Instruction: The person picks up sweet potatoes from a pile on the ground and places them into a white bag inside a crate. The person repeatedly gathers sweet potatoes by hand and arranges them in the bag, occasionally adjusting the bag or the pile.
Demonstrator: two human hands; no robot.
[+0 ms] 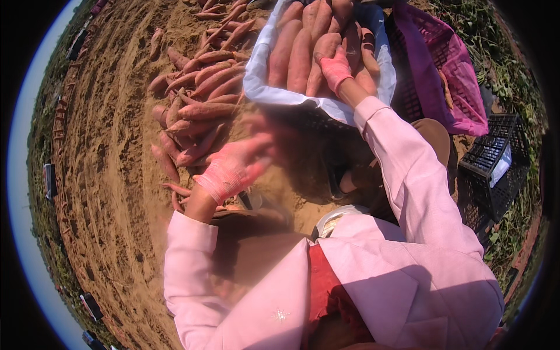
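My right hand (pixel 336 65), in a pink knit glove, has its fingers around a sweet potato (pixel 327 45) over the crate. Under it, a crate lined with white cloth (pixel 280 97) holds several large sweet potatoes (pixel 300 61) side by side. My left hand (pixel 238 164), gloved the same way, is blurred at the fingers, and whether it holds anything does not show. It hovers just right of the lower part of a heap of sweet potatoes (pixel 210 111) lying on the soil.
Right of the white-lined crate stands a crate with a pink cloth liner (pixel 466 87). A black plastic crate (pixel 490 157) lies tilted beyond it, near green vines (pixel 503 70). Furrowed sandy soil (pixel 109 175) stretches to the left, with more crates far off.
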